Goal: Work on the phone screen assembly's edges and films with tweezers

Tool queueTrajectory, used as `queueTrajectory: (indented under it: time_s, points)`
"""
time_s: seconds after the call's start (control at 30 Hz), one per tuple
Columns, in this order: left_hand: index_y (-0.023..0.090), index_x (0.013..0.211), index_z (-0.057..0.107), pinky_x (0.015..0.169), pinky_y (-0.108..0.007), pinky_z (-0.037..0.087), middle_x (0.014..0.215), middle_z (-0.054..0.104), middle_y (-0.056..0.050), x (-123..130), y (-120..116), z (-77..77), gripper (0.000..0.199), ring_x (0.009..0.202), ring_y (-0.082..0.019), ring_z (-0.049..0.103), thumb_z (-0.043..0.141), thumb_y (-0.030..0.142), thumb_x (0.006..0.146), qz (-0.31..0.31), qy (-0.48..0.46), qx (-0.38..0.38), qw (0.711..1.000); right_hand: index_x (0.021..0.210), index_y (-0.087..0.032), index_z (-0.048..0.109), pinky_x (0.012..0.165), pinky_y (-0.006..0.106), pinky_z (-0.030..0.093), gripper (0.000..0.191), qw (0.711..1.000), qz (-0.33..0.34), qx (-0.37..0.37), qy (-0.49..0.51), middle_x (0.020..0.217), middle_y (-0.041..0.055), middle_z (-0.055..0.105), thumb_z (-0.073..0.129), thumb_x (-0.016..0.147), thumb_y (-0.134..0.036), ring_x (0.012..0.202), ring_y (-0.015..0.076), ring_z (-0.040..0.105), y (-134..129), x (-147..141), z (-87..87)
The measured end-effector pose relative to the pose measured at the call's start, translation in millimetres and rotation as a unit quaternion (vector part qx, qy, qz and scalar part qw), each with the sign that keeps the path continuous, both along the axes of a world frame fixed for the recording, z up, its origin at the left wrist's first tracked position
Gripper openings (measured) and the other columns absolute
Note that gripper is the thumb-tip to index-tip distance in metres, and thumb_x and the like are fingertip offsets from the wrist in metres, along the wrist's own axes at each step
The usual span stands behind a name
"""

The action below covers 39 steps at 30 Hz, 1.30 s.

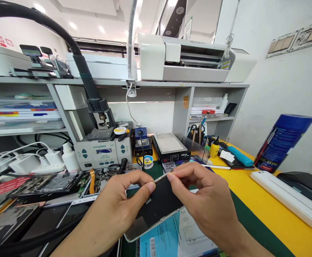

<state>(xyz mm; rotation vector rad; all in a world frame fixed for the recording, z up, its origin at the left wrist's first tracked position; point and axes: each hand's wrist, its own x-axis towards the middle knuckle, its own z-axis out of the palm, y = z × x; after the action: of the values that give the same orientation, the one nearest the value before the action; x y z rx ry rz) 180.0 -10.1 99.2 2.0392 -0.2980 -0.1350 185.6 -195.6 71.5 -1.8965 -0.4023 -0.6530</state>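
A phone screen (pixel 161 201) with a black back and a thin pale frame is held tilted above the bench. My left hand (pixel 124 205) is closed on its upper left edge, thumb on the face toward me. My right hand (pixel 205 194) pinches at the upper edge near the right end, thumb against forefinger. A tiny dark bit shows between those fingertips, too small to name. Under the screen lie a blue and white printed sheet (pixel 160 233) and a green mat (pixel 248 217).
Disassembled phones and boards (pixel 51 187) crowd the left side. Behind stand a hot-air station (pixel 104 151), a solder reel (pixel 147 161) and a flat heating plate (pixel 170 146). At right are a blue spray can (pixel 283 142) and a long white device (pixel 290 200). A black hose (pixel 38 232) crosses the lower left.
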Motion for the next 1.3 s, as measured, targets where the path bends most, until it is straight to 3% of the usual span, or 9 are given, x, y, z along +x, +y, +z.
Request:
queueTrajectory:
  time_s: [0.73, 0.87, 1.3]
  points:
    - [0.02, 0.088, 0.067, 0.058, -0.024, 0.048, 0.086, 0.07, -0.006, -0.2, 0.9, 0.1, 0.034, 0.084, -0.023, 0.064, 0.05, 0.049, 0.087, -0.01, 0.0, 0.015, 1.0, 0.074, -0.023, 0.064, 0.054, 0.021, 0.049, 0.012, 0.999, 0.01, -0.021, 0.03, 0.07, -0.0031, 0.067, 0.063, 0.085, -0.025, 0.06, 0.012, 0.061, -3.2, 0.1, 0.3]
    - [0.02, 0.088, 0.066, 0.059, -0.024, 0.049, 0.082, 0.068, -0.004, 0.4, 0.8, -1.3, 0.034, 0.076, -0.02, 0.063, 0.049, 0.05, 0.088, -0.013, 0.004, 0.019, 1.0, 0.073, -0.023, 0.064, 0.054, 0.021, 0.049, 0.012, 0.999, 0.011, -0.018, 0.031, 0.069, -0.0027, 0.067, 0.063, 0.085, -0.025, 0.059, 0.0122, 0.061, -3.3, 0.0, -0.7]
    - [0.019, 0.086, 0.066, 0.049, -0.022, 0.045, 0.077, 0.068, -0.004, -0.3, -0.3, 1.6, 0.032, 0.069, -0.019, 0.063, 0.053, 0.048, 0.085, -0.011, 0.015, -0.01, 1.0, 0.073, -0.021, 0.064, 0.054, 0.022, 0.049, 0.012, 0.999, 0.019, -0.012, 0.038, 0.071, -0.0004, 0.068, 0.063, 0.085, -0.024, 0.06, 0.0134, 0.062, -2.4, -0.2, 2.2]
